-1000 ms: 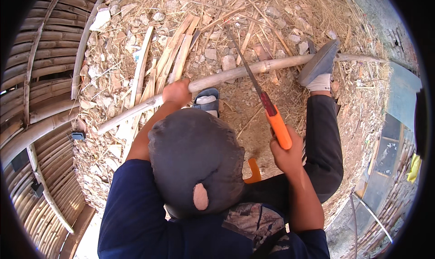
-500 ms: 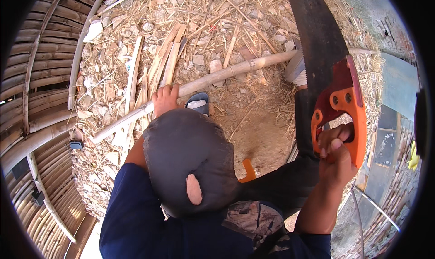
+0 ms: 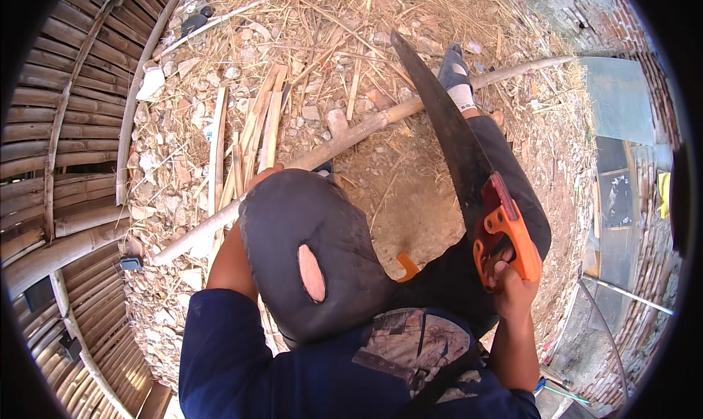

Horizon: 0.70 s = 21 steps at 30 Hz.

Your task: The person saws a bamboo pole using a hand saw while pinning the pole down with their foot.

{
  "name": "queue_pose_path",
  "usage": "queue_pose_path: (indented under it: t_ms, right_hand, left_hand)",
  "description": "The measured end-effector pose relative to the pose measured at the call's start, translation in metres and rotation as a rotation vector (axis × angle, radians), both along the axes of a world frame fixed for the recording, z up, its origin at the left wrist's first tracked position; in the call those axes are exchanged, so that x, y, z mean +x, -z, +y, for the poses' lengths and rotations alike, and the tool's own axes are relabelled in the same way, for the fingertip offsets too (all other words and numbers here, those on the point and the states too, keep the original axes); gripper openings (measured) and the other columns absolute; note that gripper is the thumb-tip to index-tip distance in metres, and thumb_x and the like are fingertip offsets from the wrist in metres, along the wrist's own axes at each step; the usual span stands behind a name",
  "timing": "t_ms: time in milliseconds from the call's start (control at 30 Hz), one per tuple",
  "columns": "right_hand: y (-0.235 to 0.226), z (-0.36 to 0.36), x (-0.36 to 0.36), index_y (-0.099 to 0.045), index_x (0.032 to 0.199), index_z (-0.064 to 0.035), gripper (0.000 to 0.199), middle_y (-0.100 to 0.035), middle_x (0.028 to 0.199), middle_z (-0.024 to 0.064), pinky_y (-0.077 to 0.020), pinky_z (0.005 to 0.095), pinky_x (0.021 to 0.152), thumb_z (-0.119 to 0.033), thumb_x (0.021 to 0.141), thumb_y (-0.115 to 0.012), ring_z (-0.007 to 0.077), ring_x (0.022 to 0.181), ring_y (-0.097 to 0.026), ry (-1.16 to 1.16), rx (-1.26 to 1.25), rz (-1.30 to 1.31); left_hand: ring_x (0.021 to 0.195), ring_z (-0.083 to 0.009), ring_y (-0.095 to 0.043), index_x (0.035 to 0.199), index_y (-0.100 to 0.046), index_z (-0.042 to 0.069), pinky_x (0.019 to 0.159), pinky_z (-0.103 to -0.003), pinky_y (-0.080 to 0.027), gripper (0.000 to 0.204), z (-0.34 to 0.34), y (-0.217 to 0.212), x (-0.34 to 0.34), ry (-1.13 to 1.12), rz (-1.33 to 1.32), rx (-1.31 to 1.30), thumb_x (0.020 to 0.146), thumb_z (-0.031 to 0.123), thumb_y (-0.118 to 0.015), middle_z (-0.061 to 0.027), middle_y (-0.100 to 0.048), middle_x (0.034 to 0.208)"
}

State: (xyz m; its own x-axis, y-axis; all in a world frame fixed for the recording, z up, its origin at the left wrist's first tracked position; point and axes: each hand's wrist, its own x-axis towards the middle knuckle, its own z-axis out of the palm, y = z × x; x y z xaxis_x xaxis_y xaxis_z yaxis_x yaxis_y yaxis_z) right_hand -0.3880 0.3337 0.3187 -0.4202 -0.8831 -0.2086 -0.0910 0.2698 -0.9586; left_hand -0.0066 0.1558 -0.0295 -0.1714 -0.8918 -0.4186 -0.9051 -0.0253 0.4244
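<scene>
My right hand [image 3: 512, 287] is wrapped round the orange handle of a handsaw [image 3: 458, 137]. The long, dark blade points up and to the left, crossing in front of a bamboo pole [image 3: 351, 135]. I cannot tell whether blade and pole touch. The pole lies slantwise over the ground beyond my bent left knee, and my right foot is beside its far part. My left hand [image 3: 265, 174] is at the pole, mostly hidden behind that knee; a moment ago its fingers showed closed over the pole.
Split bamboo strips [image 3: 263, 119] lie among straw and stones beyond the pole. An orange curved piece [image 3: 406, 267] shows between my legs. A bamboo slat wall [image 3: 80, 126] stands at left, blue-grey panels [image 3: 619, 100] at right. A small dark object [image 3: 131, 263] lies near the wall.
The saw has moved left and lower, its blade now crossing the pole in view. My right foot has come into fuller sight. My left knee now covers most of my left hand.
</scene>
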Motion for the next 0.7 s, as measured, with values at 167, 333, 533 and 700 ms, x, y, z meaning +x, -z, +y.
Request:
queue_pose_path:
  t_ms: [167,333,533,700]
  right_hand:
    - [-0.004,-0.001,0.005,-0.055,0.094,-0.0013,0.019,-0.058,0.079,0.0061,-0.0455,0.024,0.053,-0.007,0.079,-0.066,0.0111,0.056,-0.056,-0.02,0.063,0.03]
    - [0.008,-0.002,0.005,-0.057,0.092,-0.0025,0.017,-0.061,0.075,0.0038,-0.0479,0.0258,0.06,-0.007,0.078,-0.067,0.0112,0.06,-0.058,-0.079,0.141,0.096]
    - [0.041,-0.011,0.006,-0.058,0.088,-0.0036,0.013,-0.062,0.078,0.0042,-0.0481,0.0264,0.064,-0.006,0.078,-0.067,0.0109,0.065,-0.059,-0.146,0.256,0.071]
    - [0.055,-0.02,0.005,-0.057,0.091,-0.0032,0.014,-0.062,0.08,0.0038,-0.0478,0.0274,0.064,-0.006,0.08,-0.066,0.0107,0.067,-0.057,-0.178,0.262,-0.008]
  left_hand:
    - [0.103,-0.0347,-0.073,0.116,-0.063,0.012,0.087,-0.048,-0.056,0.034,0.02,-0.016,-0.005,0.015,-0.152,-0.176,0.089,0.031,-0.07,-0.0149,-0.074,0.107]
    - [0.104,-0.0343,-0.073,0.116,-0.063,0.011,0.088,-0.047,-0.056,0.033,0.005,-0.02,0.028,0.061,-0.257,-0.421,0.091,0.032,-0.067,-0.0148,-0.074,0.108]
    - [0.1,-0.032,-0.074,0.114,-0.067,0.012,0.087,-0.046,-0.057,0.035,-0.021,-0.038,0.027,-0.011,-0.379,-0.123,0.088,0.034,-0.071,-0.0136,-0.075,0.101]
    - [0.103,-0.0315,-0.074,0.113,-0.07,0.011,0.092,-0.045,-0.058,0.037,-0.048,-0.053,0.04,0.045,-0.381,0.139,0.082,0.032,-0.075,-0.0147,-0.076,0.108]
